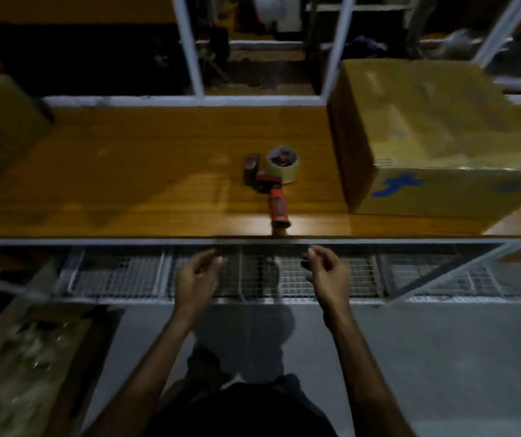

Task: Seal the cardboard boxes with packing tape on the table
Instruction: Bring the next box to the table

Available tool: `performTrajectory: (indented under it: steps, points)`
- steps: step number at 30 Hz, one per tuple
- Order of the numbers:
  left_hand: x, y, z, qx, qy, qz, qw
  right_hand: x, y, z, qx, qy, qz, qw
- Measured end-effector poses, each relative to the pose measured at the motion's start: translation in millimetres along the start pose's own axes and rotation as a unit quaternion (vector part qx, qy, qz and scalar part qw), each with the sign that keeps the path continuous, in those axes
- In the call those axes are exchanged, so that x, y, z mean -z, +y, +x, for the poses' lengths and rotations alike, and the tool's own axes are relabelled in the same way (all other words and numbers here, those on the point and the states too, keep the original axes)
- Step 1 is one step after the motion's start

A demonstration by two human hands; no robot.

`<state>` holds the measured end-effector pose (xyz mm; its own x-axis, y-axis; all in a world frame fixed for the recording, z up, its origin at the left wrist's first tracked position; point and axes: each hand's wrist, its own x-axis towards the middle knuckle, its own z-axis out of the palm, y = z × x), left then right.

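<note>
Two bare hands hover just short of a wooden table's [126, 171] near edge, holding nothing. The left hand [196, 279] and right hand [325, 272] have loosely curled, open fingers. Just beyond the fingertips lies a red tape dispenser [273, 181], handle toward them. Farther right sits a cardboard box [426, 130], flaps closed.

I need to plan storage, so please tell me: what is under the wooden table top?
Under the table top, a wire mesh shelf shows, apparently bare. Both hands cover its middle; its back is hidden.
</note>
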<state>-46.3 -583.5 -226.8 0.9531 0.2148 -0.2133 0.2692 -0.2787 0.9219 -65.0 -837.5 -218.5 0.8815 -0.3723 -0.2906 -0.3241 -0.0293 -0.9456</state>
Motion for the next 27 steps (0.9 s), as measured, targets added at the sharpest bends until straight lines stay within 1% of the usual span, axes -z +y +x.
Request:
performTrajectory:
  steps: [2,5,8,11,13,17,19,25,27]
  points:
    - [56.6,-23.3,-10.0,0.035,0.03,-0.008,0.999,-47.0,-8.6,-20.8,0.026,-0.06,-0.022,0.998]
    - [138.4,-49.6,-20.0,0.051,0.091,-0.025,0.994,-123.2,-26.3,-45.0,0.061,-0.136,-0.052,0.987]
    - [215.8,-63.1,-19.8,0.044,0.168,-0.052,0.983,-206.2,-48.5,-64.4,0.1,-0.191,-0.085,0.973]
    - [288.8,-67.5,-13.2,0.008,0.229,-0.076,0.97,-288.3,-74.7,-83.9,0.153,-0.241,-0.072,0.956]
    - [330.8,-64.9,-8.2,0.002,0.253,-0.087,0.964,-339.7,-91.5,-94.5,0.183,-0.26,-0.057,0.946]
    - [396.5,-56.6,8.8,-0.015,0.299,-0.097,0.949,-427.5,-128.9,-109.5,0.192,-0.306,-0.033,0.932]
    - [422.9,-52.0,21.8,-0.029,0.312,-0.108,0.943,-463.0,-149.0,-109.2,0.209,-0.308,-0.036,0.927]
    - [485.1,-28.7,78.4,-0.072,0.351,-0.154,0.921,-553.8,-205.5,-91.9,0.301,-0.306,-0.054,0.901]
    - [507.6,-20.4,104.5,-0.067,0.369,-0.167,0.912,-587.5,-222.7,-82.1,0.317,-0.313,-0.055,0.894]
